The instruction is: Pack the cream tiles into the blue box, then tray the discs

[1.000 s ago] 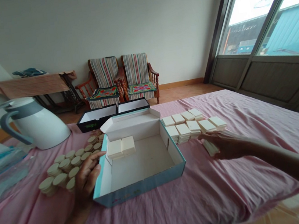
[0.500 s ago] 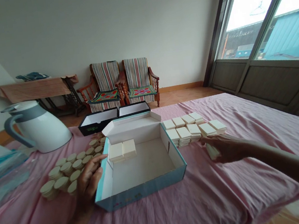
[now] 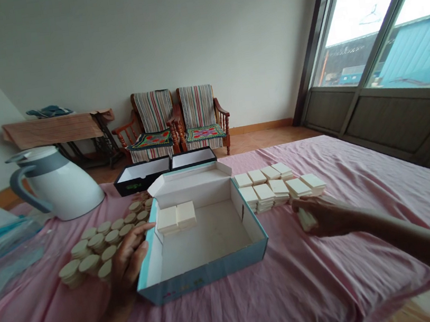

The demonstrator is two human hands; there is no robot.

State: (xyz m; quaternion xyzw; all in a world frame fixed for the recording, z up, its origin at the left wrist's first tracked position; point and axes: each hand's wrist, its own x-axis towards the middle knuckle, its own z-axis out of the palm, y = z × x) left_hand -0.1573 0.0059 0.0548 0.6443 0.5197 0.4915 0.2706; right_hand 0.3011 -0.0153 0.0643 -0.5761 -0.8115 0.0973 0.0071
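You are grasping a small stack of flat, off-white square pieces (image 3: 306,220) between the bent fingers and thumb of your right hand (image 3: 327,215), to the right of the open light-blue cardboard box with a white interior (image 3: 210,271). Cannot tell whether that stack is touching the cloth. Your left hand (image 3: 127,261) is resting bent fingers against the box's left rim; cannot tell whether they are pinching it. Two off-white square stacks (image 3: 167,219) are sitting side by side in the box's far left corner. Two rows of similar square stacks (image 3: 264,191) are standing right of the box. Piles of pale round discs (image 3: 89,264) are standing left of it. Two open black boxes with white interiors (image 3: 134,185) are lying behind it. A wrinkled pink cloth (image 3: 237,318) is lying beneath the box.
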